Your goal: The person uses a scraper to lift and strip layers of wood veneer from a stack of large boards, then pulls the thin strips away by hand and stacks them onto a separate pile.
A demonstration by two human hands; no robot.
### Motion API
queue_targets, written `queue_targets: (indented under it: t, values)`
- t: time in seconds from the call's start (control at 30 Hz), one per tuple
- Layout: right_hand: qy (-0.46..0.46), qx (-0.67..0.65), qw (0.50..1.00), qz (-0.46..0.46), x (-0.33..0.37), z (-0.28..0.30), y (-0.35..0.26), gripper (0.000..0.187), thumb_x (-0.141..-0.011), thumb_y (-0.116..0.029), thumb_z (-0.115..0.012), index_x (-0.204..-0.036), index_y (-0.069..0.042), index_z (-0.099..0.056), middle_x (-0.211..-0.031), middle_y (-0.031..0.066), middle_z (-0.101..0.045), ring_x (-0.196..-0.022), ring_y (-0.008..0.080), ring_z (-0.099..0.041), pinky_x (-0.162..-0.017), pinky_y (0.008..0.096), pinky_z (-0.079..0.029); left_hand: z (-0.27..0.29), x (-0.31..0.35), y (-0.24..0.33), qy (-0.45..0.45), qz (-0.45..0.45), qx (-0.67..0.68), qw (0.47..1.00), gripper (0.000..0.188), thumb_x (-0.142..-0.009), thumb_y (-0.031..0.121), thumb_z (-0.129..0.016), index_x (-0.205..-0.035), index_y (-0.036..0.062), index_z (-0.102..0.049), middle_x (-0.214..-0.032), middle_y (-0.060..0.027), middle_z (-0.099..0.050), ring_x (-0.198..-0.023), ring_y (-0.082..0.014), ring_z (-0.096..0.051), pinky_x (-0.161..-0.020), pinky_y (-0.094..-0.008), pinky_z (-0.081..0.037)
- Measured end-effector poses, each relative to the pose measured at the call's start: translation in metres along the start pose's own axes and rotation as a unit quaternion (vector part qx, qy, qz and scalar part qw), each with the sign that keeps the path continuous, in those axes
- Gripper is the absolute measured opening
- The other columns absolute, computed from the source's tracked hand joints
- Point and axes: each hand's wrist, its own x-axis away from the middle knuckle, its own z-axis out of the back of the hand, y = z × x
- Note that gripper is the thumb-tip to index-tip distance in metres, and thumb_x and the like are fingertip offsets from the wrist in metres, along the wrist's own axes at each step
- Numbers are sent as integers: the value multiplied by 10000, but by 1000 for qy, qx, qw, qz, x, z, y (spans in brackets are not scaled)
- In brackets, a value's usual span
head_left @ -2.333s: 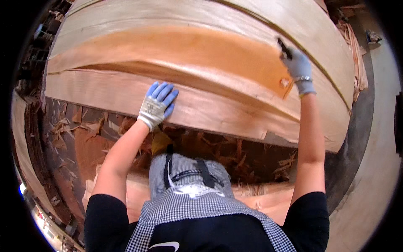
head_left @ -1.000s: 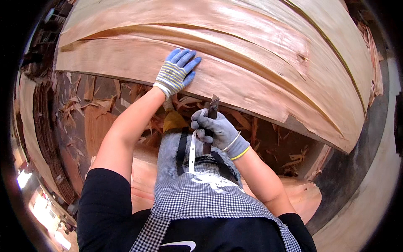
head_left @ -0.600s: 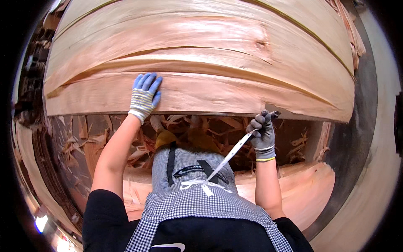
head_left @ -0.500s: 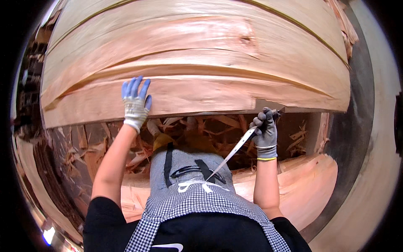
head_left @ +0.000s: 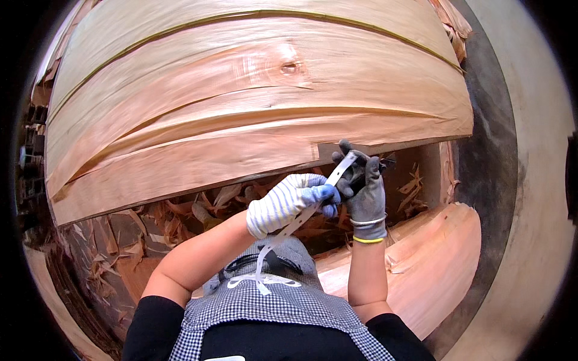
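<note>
A white perforated tape (head_left: 283, 233) runs up from the front of my checked apron (head_left: 259, 310) to my hands. My left hand (head_left: 295, 201), in a white glove with blue stripes and blue fingertips, pinches the tape partway along. The upper end of the tape lies in the curled fingers of my right hand (head_left: 364, 189), which wears a grey glove with a yellow cuff edge. A small dark object (head_left: 388, 161) juts out beside the right fingers; its kind is unclear. Both hands are over the near edge of a broad stack of wood veneer sheets (head_left: 241, 135).
Torn veneer scraps (head_left: 162, 219) lie in the gap below the stack. A pale curved pile of veneer (head_left: 415, 265) is at my right side. Dark grey floor (head_left: 497, 138) runs along the right, and stacked brown sheets (head_left: 66, 283) stand at the left.
My left hand has left the veneer surface and come right and down to pinch the tape. My right hand has shifted slightly left and turned. The stack sits farther left in view.
</note>
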Motion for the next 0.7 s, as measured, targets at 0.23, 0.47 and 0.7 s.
queue_targets:
  t: [0.23,0.47,0.7]
  values:
    - [-210,-232,938,-148,23,26,66,470,-899,-241,-471,-1266,37,-383,-1223,151,-498,-971,169,-557,-795,271,-472,-5,6,-23,-85,72,221,969,325,-869,322,-544,-883,-3,-562,-740,-111,-611,-752,-261,-626,-804,-437,-495]
    - [-155,-183,962,-132,27,25,64,486,-907,-303,-455,-1242,48,-417,-1238,138,-487,-1060,180,-526,-913,331,-437,-9,16,-25,68,-42,-8,997,269,-861,166,-565,-1046,-28,-586,-817,-89,-631,-721,-166,-611,-720,-316,-493]
    - [-33,-33,995,-85,27,0,40,302,-854,-182,-590,-1084,13,-568,-1032,119,-618,-862,151,-617,-633,213,-505,20,16,-35,136,18,-165,977,265,-870,203,-570,-1019,-12,-613,-821,-63,-641,-721,-127,-599,-685,-261,-486]
